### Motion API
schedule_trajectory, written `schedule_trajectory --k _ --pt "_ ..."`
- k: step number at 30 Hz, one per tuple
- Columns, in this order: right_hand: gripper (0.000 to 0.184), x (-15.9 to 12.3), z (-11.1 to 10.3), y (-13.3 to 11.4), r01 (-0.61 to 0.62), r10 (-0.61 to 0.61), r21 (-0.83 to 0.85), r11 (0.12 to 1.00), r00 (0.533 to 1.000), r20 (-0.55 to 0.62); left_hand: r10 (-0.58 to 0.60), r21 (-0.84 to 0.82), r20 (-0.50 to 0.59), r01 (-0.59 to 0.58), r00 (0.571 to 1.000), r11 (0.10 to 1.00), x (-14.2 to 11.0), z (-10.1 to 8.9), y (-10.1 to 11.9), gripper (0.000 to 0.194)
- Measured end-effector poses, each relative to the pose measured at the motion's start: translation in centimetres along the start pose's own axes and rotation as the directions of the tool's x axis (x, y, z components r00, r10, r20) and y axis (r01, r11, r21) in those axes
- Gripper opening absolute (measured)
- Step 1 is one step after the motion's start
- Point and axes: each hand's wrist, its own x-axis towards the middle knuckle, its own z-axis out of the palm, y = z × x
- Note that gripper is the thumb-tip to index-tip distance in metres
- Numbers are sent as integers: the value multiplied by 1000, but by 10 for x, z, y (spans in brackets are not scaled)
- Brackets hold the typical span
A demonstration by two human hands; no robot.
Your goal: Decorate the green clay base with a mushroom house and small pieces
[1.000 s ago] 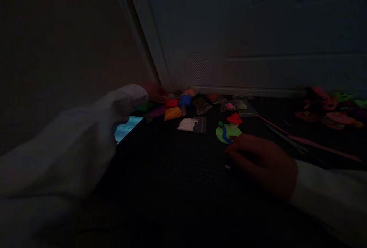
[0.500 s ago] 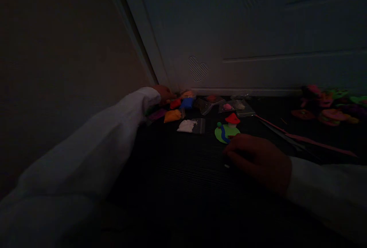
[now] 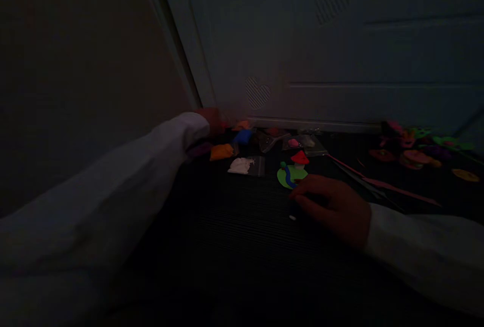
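Note:
At the back left, my left hand [image 3: 212,119] is closed, its fingertips mostly hidden. A bit of a red clay packet [image 3: 224,125] shows at its far side, and the hand seems to grip it. My right hand [image 3: 333,208] is curled, thumb and fingers brought together beside a flat green clay disc [image 3: 282,179]. What these fingers hold, if anything, cannot be made out. On the disc are a blue wavy strip [image 3: 288,175], a small green ball [image 3: 283,165] and a red-capped mushroom [image 3: 300,158]. A tiny white piece [image 3: 292,218] lies just below my right thumb.
Packets of orange [image 3: 221,152], white [image 3: 241,166], blue [image 3: 243,137] and purple clay [image 3: 199,150] lie left of the disc. Scissors [image 3: 359,178] and a pink strip [image 3: 401,192] lie to the right. Colourful clay pieces [image 3: 414,159] sit far right. A white door [image 3: 333,100] stands behind.
My left hand has closed over the red packet, which has shifted up and back from beside the blue one. My right hand stays by the disc. The view has turned slightly right.

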Motion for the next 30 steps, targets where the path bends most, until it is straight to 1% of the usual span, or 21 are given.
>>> schedule_trajectory --k 2,3,5,6,7,9,12,14,16,18,20,22,24,26,28,30 --pt "19 0 1 0 -3 3 16 1000 1000 -8 -20 29 8 20 1000 999 -10 -8 5 31" --pt "19 -1 1 0 -5 6 22 1000 1000 -17 -5 37 -8 5 1000 999 -17 -11 10 30" --pt "17 -1 3 0 -13 14 34 999 999 -38 70 50 -94 -65 993 997 -33 -15 27 31" --pt "17 -2 3 0 -17 19 42 999 999 -50 128 58 -145 -120 981 991 -42 -16 38 32" --pt "17 -2 3 0 -20 23 49 999 998 -62 182 64 -201 -173 962 983 -51 -17 49 33" --pt "18 -2 2 -1 -29 34 55 998 995 -96 288 64 -298 -282 910 957 -67 -21 71 37" --pt "22 1 -7 -5 -40 45 31 999 982 -182 374 54 -429 -390 823 919 -85 -28 95 35" --pt "24 8 -18 -11 -35 34 1 999 964 -263 409 56 -484 -438 774 897 -92 -34 105 33" --pt "26 19 -32 -20 -16 5 -31 999 943 -331 449 76 -516 -483 730 873 -94 -39 111 30" --pt "24 31 -47 -31 3 -25 -63 998 935 -353 467 99 -536 -498 703 862 -93 -43 115 29" --pt "18 42 -59 -40 1 -33 -90 996 937 -348 467 119 -545 -487 696 865 -88 -47 116 30" --pt "14 51 -68 -46 -31 -7 -110 993 942 -335 460 132 -549 -470 698 872 -82 -50 117 30" --pt "20 57 -74 -48 -75 34 -114 991 944 -328 443 127 -547 -453 711 883 -76 -53 118 31" --pt "25 60 -77 -48 -98 56 -111 989 941 -333 406 123 -528 -405 746 906 -71 -57 120 32" --pt "22 61 -79 -47 -93 51 -107 990 937 -345 391 119 -515 -388 763 914 -68 -59 122 33" --pt "16 62 -81 -44 -83 48 -92 992 941 -335 400 112 -512 -403 760 908 -66 -59 124 33"
